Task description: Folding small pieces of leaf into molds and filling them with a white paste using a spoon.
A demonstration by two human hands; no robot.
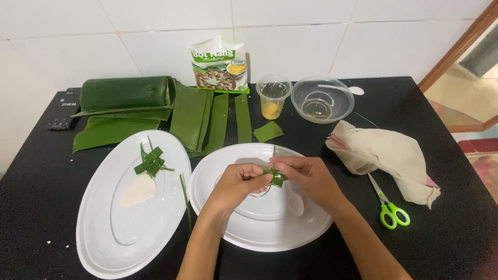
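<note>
Both hands over the round white plate [259,228] at the table's front edge, left hand [239,182] and right hand [307,176] pinching a small folded leaf parcel [276,178], fingers [262,178] closed tight on glossy green. Alongside on the left, an oval white plate [98,233] with pale dough [138,190] and cut leaf strips [151,161]. Toward the back edge: rolled banana leaves [124,93], printed flour bag [219,65], clear plastic cup [273,96], clear bowl [322,99]. On the right, crumpled beige cloth [386,155] half covering green-handled scissors [389,207].
</note>
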